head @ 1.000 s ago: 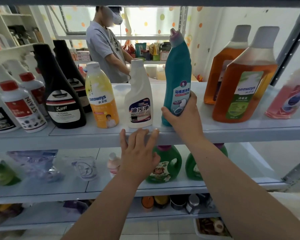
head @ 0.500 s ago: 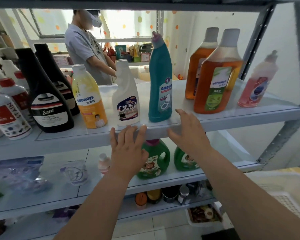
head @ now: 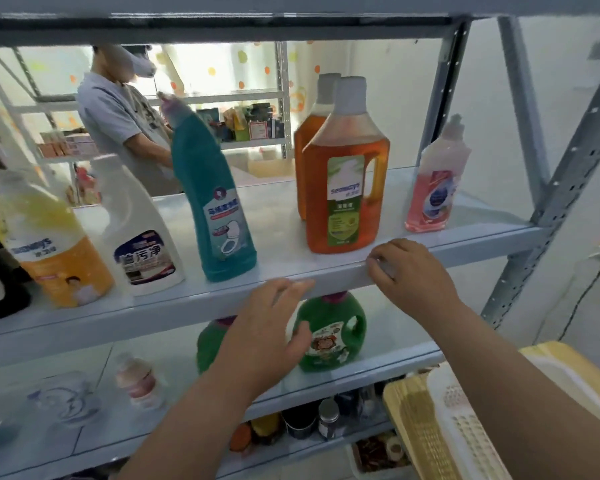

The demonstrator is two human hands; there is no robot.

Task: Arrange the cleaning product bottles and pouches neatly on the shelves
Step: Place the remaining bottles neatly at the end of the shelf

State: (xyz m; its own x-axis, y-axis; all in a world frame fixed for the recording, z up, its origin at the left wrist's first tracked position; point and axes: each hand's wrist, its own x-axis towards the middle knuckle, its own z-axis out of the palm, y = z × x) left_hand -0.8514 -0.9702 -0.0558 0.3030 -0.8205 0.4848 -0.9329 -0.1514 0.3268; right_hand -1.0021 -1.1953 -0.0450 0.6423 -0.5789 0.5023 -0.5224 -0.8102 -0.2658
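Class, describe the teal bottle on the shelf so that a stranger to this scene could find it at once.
Start at the grey metal shelf at chest height, where bottles stand in a row. Between the white spray-type bottle and the amber bottles stands the teal bottle. It alone is blue-green, with a bent neck and a toilet picture on its label.

Upper shelf: two amber bottles (head: 343, 199), one teal bottle (head: 219, 220), one white bottle (head: 139, 237), one yellow bottle (head: 49, 251), one pink bottle (head: 435, 188). Lower shelf, centre frame: two green jugs (head: 329, 332). Two bare hands (head: 409, 275), both empty.
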